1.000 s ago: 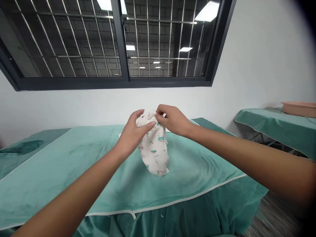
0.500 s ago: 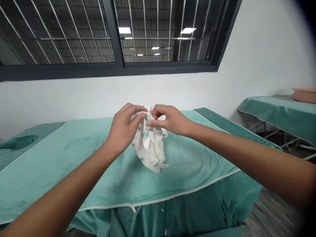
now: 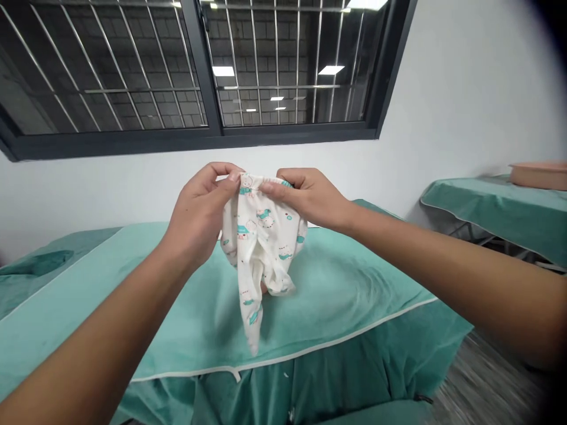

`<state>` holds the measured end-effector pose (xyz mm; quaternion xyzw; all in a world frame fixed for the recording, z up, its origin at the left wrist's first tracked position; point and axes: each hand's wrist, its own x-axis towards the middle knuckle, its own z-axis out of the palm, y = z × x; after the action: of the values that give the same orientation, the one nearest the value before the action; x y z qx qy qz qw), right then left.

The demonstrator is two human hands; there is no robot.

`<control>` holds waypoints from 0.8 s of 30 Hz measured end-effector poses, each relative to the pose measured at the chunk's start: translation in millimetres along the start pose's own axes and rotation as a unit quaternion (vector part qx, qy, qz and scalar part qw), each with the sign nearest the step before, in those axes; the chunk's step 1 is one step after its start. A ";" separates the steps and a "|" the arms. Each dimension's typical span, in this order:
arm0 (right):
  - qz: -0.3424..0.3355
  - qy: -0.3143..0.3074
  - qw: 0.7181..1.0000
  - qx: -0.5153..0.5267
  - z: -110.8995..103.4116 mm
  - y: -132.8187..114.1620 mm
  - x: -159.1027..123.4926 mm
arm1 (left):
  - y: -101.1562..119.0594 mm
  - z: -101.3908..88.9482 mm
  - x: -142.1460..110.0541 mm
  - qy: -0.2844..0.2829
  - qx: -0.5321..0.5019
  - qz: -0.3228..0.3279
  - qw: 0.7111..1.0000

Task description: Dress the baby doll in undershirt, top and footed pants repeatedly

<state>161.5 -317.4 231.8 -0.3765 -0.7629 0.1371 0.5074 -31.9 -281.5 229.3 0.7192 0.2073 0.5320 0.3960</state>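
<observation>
A pair of small white baby pants (image 3: 266, 230), printed with teal and pink cartoon figures, hangs in the air in front of me. My left hand (image 3: 204, 206) pinches the left end of the waistband between thumb and fingers. At the other end, my right hand (image 3: 312, 195) grips the waistband with its thumb on the near side and fingers curled behind. One leg dangles long and narrow toward the bed. The other leg is bunched up at the right, and part of it is hidden in folds.
Below my hands lies a padded bed or table with a light teal cover (image 3: 345, 295) edged in white. A second teal-covered table (image 3: 496, 203) stands at the right and bears a pink basin (image 3: 540, 175). Behind is a white wall with a barred window (image 3: 283, 136).
The pants were bunched between my hands and now hang spread by the waistband. Both hands have risen and moved farther apart, and one leg has dropped down.
</observation>
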 end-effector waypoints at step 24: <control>0.218 -0.189 0.894 0.342 19.8 53.0 -7.2 | -54.6 2.3 3.7 -0.100 -0.025 -0.177 0.979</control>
<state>168.6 -283.2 186.8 -0.3037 -0.6493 0.5654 0.4081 -21.8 -246.9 188.1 0.7109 0.2769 0.3837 0.5203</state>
